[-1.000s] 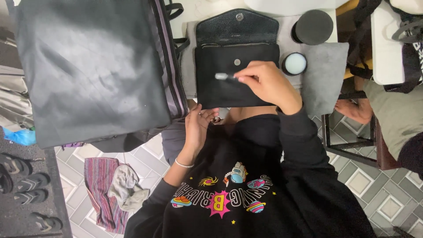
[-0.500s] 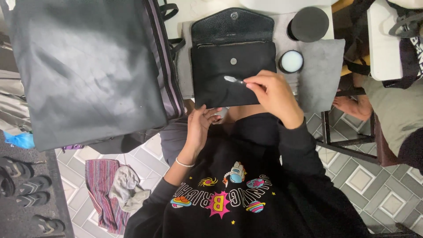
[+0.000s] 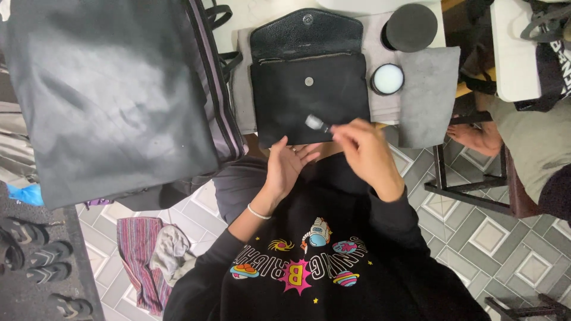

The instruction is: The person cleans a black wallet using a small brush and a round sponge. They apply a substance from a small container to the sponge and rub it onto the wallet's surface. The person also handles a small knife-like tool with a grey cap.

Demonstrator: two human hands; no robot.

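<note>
A small black leather bag [image 3: 309,95] lies on a grey cloth [image 3: 425,89] with its flap open and a snap button showing. My right hand [image 3: 363,151] holds a small brush [image 3: 316,123] with a pale tip over the bag's lower edge. My left hand [image 3: 285,166] rests open, fingers spread, at the bag's bottom left corner. An open round tin of white cream [image 3: 388,78] sits right of the bag, and its black lid [image 3: 410,27] lies behind it.
A large black tote with striped straps [image 3: 113,95] fills the left of the table. Another person's legs and bare foot [image 3: 476,137] rest by a chair at the right. Sandals [image 3: 35,255] and a striped cloth [image 3: 143,255] lie on the tiled floor.
My right hand has drawn the brush down from the middle of the bag to its lower edge. My left hand has risen toward the bag's bottom corner.
</note>
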